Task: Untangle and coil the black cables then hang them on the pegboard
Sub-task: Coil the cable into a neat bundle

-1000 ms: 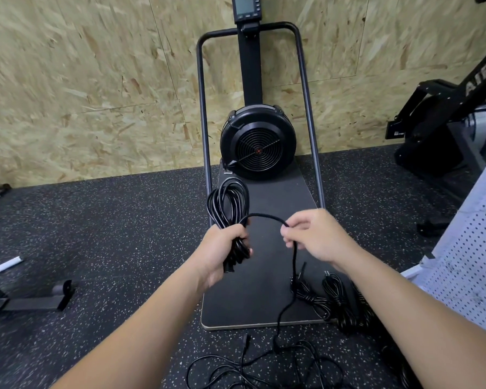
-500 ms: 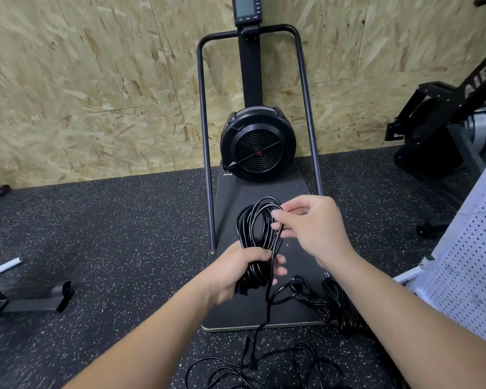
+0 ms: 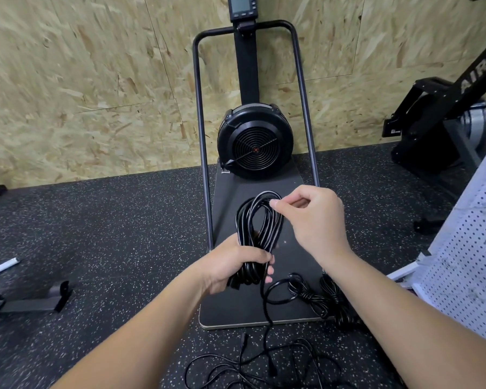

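coil [image 3: 257, 234] gripped by left hand [image 3: 232, 265]; right fingers [image 3: 281, 204] pinch its top.

Black cable coil [image 3: 257, 237]: glossy, several long narrow loops bunched upright, lower end gripped in left hand [image 3: 233, 265], top loop pinched by right hand [image 3: 314, 220]. One strand hangs from the coil to the floor. Loose black cables [image 3: 264, 363] lie tangled on speckled floor, bottom centre. Another tangled bundle [image 3: 328, 301] at platform's near right corner. White pegboard [image 3: 472, 262] leans at right edge.
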`<state>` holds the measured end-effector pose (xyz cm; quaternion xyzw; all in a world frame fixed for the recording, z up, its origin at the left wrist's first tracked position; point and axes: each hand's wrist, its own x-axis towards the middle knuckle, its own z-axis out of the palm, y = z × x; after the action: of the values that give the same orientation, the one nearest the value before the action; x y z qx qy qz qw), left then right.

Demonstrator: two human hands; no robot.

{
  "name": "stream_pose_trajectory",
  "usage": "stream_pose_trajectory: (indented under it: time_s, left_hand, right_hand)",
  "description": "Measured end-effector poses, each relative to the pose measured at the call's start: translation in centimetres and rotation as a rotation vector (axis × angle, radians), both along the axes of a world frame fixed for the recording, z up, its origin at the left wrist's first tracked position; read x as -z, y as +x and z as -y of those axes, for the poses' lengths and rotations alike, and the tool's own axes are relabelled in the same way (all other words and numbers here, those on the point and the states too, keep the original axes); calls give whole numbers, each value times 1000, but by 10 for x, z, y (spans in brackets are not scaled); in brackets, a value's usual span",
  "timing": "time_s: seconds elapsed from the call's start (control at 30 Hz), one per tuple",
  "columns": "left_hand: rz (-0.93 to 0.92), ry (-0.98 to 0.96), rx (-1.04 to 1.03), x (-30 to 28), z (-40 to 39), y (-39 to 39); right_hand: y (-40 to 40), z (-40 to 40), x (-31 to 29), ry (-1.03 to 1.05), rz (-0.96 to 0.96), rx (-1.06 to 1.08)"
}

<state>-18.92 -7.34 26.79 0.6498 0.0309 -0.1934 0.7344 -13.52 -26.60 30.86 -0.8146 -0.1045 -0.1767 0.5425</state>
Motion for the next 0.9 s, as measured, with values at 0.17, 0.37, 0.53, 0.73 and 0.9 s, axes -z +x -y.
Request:
stream_pose_trajectory:
  time_s: [0.17,0.37,0.53,0.73,0.9]
  left_hand:
    - [79,-37,-260,3,-1,8]
    - [136,-37,-468,-1,-10,15]
    - [145,-37,-454,-4,-9,13]
    - [176,-217,-447,-11,-11,11]
    - [172,-284,-463,-12,-11,11]
  right_hand:
    - [3,-6,8,127,-260,-183]
    - [-2,-12,31,-260,-362,-509]
    - [-1,-18,52,-607,-143,-469]
    - [19,-16,43,-1087,-493,-387]
    - [-2,-12,57,-600,-376,-679]
